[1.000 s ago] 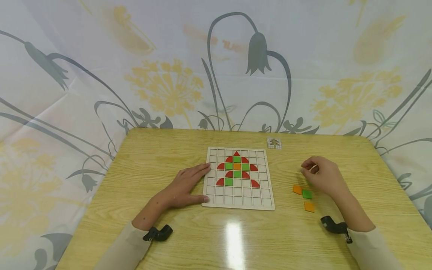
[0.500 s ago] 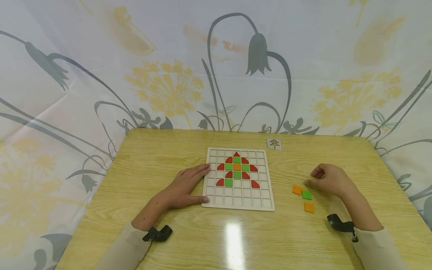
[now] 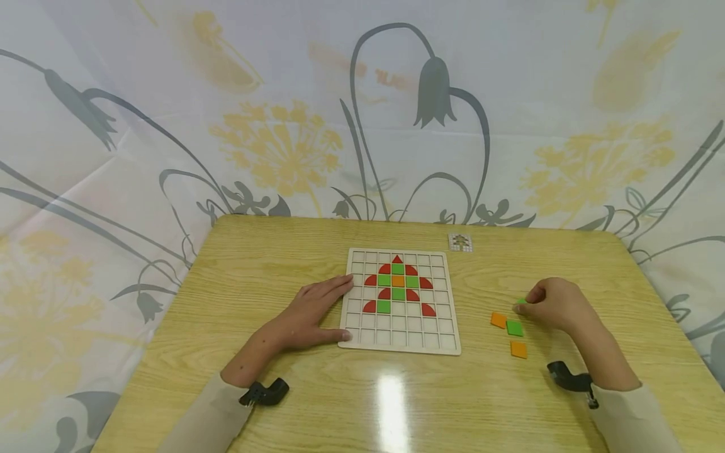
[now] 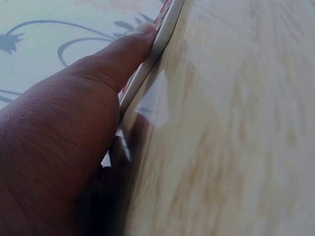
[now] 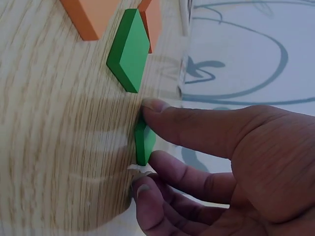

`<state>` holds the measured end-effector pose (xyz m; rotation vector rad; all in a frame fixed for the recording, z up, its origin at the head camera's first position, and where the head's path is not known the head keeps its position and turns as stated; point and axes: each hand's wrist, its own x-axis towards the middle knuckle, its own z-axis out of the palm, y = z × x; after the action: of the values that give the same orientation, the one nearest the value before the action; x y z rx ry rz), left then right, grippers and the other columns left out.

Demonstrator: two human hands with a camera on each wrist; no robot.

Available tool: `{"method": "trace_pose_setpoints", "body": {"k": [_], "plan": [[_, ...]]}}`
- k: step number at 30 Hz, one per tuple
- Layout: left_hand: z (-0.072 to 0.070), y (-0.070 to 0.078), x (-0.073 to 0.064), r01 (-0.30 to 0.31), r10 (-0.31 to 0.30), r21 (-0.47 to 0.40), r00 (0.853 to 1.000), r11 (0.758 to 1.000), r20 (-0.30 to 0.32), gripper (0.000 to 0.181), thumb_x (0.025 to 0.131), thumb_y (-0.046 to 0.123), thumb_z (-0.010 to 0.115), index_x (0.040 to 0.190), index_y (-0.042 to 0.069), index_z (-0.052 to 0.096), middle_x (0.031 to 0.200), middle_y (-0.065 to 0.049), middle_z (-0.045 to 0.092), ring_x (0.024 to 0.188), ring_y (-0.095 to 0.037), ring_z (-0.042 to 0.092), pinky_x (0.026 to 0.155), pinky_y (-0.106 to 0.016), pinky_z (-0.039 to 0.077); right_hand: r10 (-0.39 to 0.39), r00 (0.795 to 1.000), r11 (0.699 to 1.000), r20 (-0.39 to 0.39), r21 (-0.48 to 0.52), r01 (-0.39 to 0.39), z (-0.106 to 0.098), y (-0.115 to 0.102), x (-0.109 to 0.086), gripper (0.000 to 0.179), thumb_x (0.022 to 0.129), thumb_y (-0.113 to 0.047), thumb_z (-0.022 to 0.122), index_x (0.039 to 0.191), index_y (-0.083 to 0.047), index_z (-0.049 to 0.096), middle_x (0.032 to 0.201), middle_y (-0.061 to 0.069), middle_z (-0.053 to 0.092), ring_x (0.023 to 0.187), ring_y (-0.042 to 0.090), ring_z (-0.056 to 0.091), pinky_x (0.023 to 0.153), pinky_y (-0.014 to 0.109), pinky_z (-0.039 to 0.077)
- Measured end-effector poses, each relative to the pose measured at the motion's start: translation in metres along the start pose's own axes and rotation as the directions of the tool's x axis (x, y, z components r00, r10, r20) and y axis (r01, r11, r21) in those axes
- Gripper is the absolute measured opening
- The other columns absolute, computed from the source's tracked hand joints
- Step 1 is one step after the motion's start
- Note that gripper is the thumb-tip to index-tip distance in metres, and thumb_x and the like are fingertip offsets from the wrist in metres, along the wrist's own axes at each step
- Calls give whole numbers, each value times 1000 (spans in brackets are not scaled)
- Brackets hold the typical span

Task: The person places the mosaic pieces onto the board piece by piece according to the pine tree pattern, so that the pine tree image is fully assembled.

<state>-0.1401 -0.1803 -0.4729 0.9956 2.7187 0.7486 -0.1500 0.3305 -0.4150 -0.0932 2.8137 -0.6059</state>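
My left hand rests at the left edge of a pale gridded board, its fingers straight and the thumb touching the near corner. Red, green and one orange pieces sit in the board's cells in a tree-like pattern. To the right of the board, my right hand pinches a small green square tile between thumb and forefinger, low over the table; the fingers hide part of it. Just in front of that hand lie another green tile and two orange tiles, one beside it and one nearer.
A small card printed with a tree pattern on a grid lies behind the board, near the back of the wooden table. A flower-printed cloth hangs behind the table.
The right hand has shifted right and slightly toward me, and its thumb and forefinger have come together on a green tile. The left hand and board stay put.
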Motion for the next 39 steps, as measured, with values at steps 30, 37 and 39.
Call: {"method": "trace_pose_setpoints", "body": {"k": [30, 37, 39], "plan": [[1, 0, -1, 14, -14, 11, 1000, 1000, 10, 100, 95, 65, 70, 171, 18, 24, 178, 7, 17, 162, -23, 20, 125, -58, 20, -182, 976, 972, -116, 126, 196, 24, -57, -2, 10, 98, -5, 70, 105, 1, 68, 94, 10, 70, 85, 23, 65, 74, 40, 55], [0, 1, 0, 15, -15, 15, 1000, 1000, 9, 100, 95, 64, 70, 171, 19, 24, 178, 8, 17, 162, -23, 20, 125, -58, 21, -234, 965, 953, -116, 167, 251, 36, -85, 0, 5, 98, -4, 72, 102, -2, 69, 93, 6, 70, 84, 20, 65, 74, 39, 54], [0, 1, 0, 16, -17, 16, 1000, 1000, 9, 100, 95, 64, 70, 171, 19, 24, 178, 8, 17, 162, -23, 21, 125, -58, 21, -250, 960, 949, -123, 165, 269, 39, -92, 0, 4, 98, -3, 72, 101, -3, 70, 92, 5, 70, 84, 19, 64, 74, 38, 55]]}}
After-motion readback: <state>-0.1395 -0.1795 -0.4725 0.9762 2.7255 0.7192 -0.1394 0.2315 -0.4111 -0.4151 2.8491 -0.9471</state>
